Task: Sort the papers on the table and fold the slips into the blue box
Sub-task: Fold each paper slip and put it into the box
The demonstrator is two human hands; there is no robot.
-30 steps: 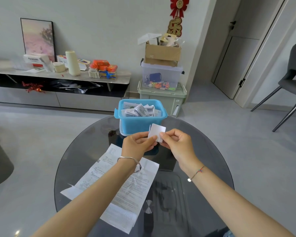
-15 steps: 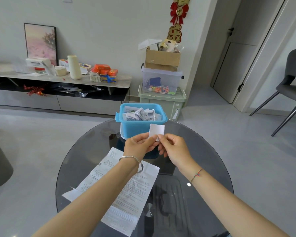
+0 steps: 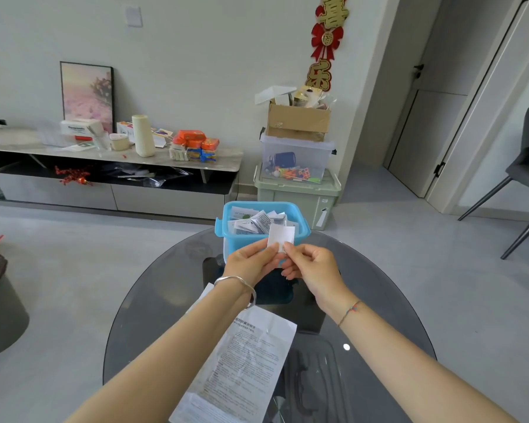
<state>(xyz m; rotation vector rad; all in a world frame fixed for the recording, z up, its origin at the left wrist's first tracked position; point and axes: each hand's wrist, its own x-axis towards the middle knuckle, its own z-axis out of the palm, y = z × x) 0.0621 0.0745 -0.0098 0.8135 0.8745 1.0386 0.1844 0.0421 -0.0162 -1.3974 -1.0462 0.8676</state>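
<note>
A blue box (image 3: pixel 235 242) stands at the far side of the round dark glass table (image 3: pixel 153 300), holding several folded paper slips (image 3: pixel 257 222). Just in front of its near wall I hold a small folded white slip (image 3: pixel 281 235) upright. My left hand (image 3: pixel 249 262) pinches its lower left edge and my right hand (image 3: pixel 310 265) pinches its lower right edge. A large printed sheet (image 3: pixel 248 364) lies flat on the table under my left forearm.
Beyond the table stand a green storage bin (image 3: pixel 300 195) with a clear bin and a cardboard box stacked on it. A low cabinet (image 3: pixel 110 178) with clutter runs along the left wall. A grey chair (image 3: pixel 526 175) is at the right, a dark stool (image 3: pixel 0 309) at the left.
Both hands have carried the folded slip forward, so it now overlaps the box's near rim. The view has tilted up slightly.
</note>
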